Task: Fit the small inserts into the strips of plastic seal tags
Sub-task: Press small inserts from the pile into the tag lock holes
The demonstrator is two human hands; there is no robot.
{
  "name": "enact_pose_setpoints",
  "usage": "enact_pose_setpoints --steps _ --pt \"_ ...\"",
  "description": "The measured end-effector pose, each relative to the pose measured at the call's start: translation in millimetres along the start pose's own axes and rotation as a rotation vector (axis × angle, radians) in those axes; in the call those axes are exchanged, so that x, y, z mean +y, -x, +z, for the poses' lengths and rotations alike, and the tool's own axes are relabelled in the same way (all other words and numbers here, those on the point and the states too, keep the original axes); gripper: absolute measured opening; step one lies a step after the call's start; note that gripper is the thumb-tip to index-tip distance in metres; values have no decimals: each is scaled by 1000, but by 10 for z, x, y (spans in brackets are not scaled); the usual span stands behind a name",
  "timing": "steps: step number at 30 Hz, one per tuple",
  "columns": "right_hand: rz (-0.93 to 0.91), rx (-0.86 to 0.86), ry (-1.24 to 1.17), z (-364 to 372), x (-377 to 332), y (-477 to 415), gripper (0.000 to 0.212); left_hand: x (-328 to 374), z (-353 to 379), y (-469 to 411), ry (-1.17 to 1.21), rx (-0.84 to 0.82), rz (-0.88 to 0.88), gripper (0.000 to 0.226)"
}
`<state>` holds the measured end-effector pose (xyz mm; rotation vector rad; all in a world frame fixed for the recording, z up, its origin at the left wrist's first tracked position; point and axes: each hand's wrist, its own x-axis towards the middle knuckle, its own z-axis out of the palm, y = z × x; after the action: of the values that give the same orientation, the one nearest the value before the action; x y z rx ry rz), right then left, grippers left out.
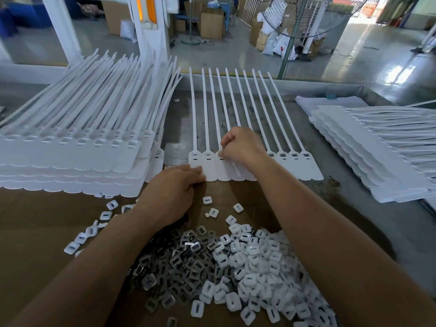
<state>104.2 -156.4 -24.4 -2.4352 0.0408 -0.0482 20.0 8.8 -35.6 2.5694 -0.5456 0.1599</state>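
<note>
Heap of inserts (pixel 247 267) at the bottom, a strip of seal tags (pixel 309 172) mid-frame on the desk (pixel 354 197).
The left hand (pixel 174 192) lies flat, fingers pressing the strip's lower left edge. The right hand (pixel 240 145) curls over the third tag's slot with fingertips pinched; whether they hold an insert cannot be told.

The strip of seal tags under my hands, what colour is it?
White throughout; the strip of seal tags shows best in the head view.
</note>
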Motion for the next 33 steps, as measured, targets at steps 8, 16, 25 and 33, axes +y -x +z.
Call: enact_pose_setpoints --steps 8,16,25,33 --pt "-99 -25 4 -26 85 55 16 3 -2 2 -8 -3 9 42" --pt "-228 -207 72 -339 2 306 24 37 -24 9 -5 -16 0 42" --pt "-263 -470 92 -670 110 841 8 46 -16 -58 -69 -68 -18 45" --pt "-230 -654 114 -821 283 1045 17 45 -12 -36 -54 -67 -21 44"
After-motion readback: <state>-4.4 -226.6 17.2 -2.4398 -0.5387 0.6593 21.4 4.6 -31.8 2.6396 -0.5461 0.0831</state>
